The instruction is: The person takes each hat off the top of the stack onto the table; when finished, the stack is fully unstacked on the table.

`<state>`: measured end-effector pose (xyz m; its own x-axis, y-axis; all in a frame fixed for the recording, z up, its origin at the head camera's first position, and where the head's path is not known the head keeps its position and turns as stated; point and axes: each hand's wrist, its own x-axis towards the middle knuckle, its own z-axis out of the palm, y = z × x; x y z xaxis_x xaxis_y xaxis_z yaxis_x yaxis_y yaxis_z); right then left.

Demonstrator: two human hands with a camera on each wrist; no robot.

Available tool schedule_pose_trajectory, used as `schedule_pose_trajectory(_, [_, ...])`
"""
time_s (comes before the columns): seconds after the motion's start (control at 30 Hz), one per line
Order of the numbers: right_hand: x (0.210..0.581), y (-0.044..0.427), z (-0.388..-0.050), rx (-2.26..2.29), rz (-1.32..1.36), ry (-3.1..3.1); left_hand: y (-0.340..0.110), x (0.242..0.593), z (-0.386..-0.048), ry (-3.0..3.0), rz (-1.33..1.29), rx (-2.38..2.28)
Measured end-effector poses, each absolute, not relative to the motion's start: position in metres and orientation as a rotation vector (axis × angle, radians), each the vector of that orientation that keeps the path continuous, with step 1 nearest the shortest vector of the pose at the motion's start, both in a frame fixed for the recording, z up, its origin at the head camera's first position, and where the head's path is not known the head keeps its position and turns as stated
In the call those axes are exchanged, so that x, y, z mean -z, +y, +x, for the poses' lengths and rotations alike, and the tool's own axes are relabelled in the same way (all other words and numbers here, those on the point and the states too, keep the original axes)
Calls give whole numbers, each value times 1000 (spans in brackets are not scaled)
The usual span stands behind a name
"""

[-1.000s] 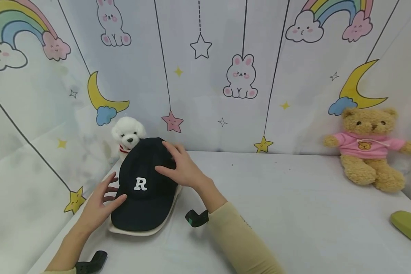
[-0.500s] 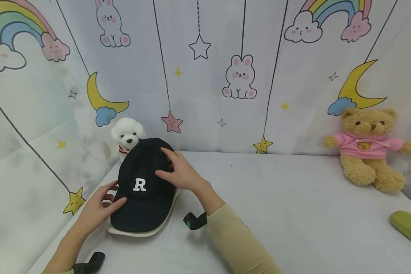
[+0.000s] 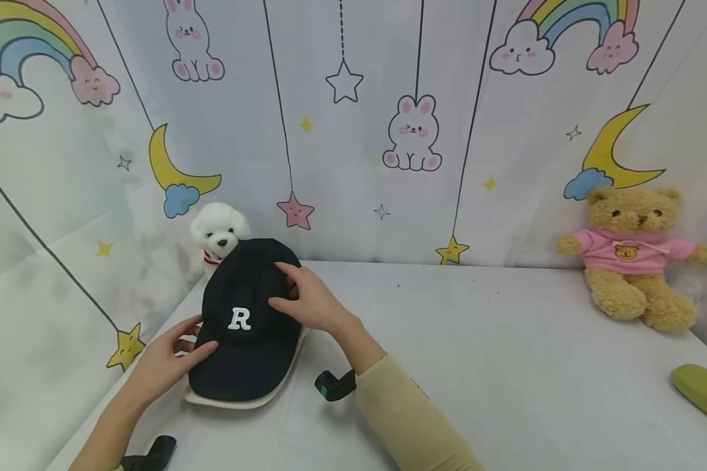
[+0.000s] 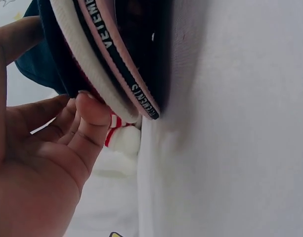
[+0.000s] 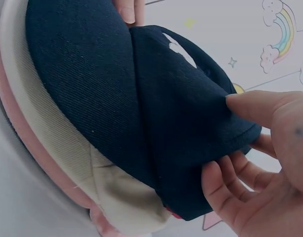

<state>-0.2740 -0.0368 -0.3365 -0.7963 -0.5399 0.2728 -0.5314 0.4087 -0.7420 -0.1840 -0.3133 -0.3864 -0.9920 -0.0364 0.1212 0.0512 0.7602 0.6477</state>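
A black cap (image 3: 244, 360) with a white letter R lies brim toward me, on top of a stack of caps. Under it a cream cap (image 5: 126, 195) shows, and below that a pink cap (image 5: 40, 153) appears in the right wrist view. The left wrist view shows a dark band with white lettering along the pink edge. My left hand (image 3: 167, 360) holds the left side of the black cap, thumb above and fingertips at its lower edge. My right hand (image 3: 312, 297) pinches the right side of its crown between thumb and fingers.
A white plush dog (image 3: 219, 226) sits just behind the caps. At the far right of the white table (image 3: 477, 366) sits a teddy bear (image 3: 627, 252) in a pink hoodie. A green object (image 3: 701, 392) lies nearer, cut off by the frame. A printed cloth (image 3: 353, 183) hangs behind.
My left hand has come in against the side of the black cap. My right hand's fingers have slid slightly down and closed in on its crown. The caps look unmoved.
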Motion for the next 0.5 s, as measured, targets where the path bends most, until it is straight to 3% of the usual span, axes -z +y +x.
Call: schedule_pose_trajectory(0.5, [339,-42,-273,1437,-1079,2672,-315,381,-178,-2796,-51,1201])
